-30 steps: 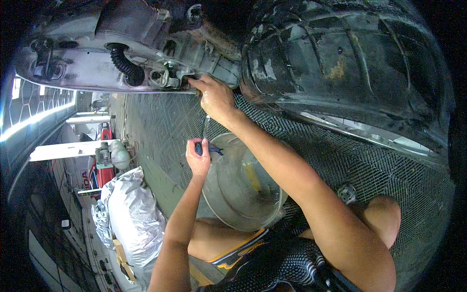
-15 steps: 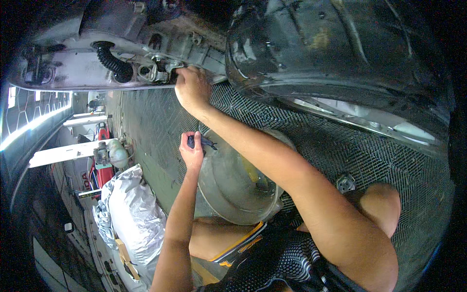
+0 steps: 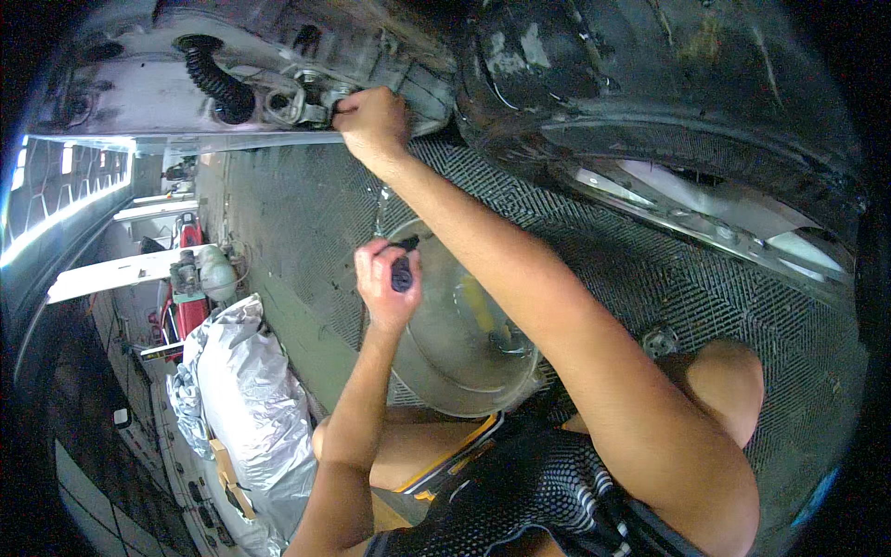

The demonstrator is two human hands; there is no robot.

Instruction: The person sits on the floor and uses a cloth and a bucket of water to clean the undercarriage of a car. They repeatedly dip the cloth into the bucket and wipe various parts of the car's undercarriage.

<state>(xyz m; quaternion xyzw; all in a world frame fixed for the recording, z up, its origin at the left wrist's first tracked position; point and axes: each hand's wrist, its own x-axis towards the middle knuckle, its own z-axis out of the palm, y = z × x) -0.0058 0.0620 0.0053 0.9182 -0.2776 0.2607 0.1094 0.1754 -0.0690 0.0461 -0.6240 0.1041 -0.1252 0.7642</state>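
Bundle of dark, cloth-like material (image 3: 401, 276) sits clenched in the left hand (image 3: 379, 290) at a round translucent plastic tub's edge (image 3: 436, 401), perhaps for drips; right hand (image 3: 375, 125), its hold hidden, curls at a grey-white metal panel (image 3: 153, 104).

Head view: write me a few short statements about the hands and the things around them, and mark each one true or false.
1. The left hand holds a dark object. True.
2. The right hand is inside the round tub. False: it is up at the pale metal panel.
3. The black ribbed hose is left of the right hand. True.
4. The crumpled silver sheet is right of the round tub. False: it is to the left.
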